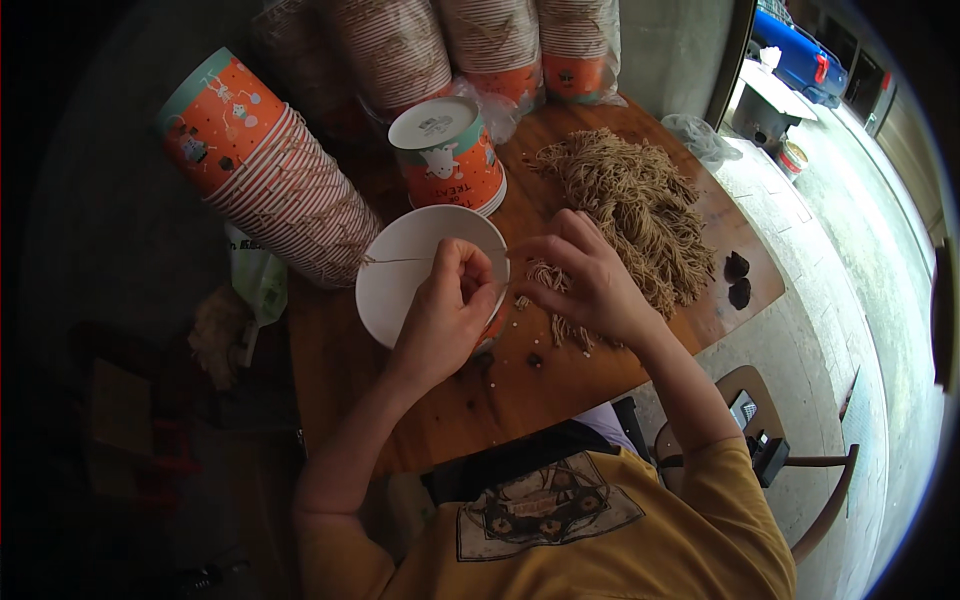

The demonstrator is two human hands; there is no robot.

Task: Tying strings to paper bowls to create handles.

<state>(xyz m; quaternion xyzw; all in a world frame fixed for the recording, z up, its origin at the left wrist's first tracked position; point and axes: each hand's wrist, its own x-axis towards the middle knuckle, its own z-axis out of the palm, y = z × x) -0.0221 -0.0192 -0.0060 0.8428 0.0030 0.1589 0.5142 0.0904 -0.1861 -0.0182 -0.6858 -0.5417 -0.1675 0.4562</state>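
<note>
My left hand (447, 305) grips the rim of a white-lined orange paper cup (405, 270) that lies tilted on the wooden table (500, 385). A thin tan string (400, 260) runs across the cup's mouth to its far rim. My right hand (585, 280) pinches the string's other end beside the cup, resting over a few loose string pieces (565, 325). A large heap of tan strings (635, 205) lies just beyond my right hand.
A long stack of orange cups (270, 170) lies on its side at the left. An upside-down short stack (445, 155) stands behind the cup. Bagged cup stacks (480, 40) line the back. Two dark lumps (738, 280) sit at the table's right edge. A chair (800, 470) stands at lower right.
</note>
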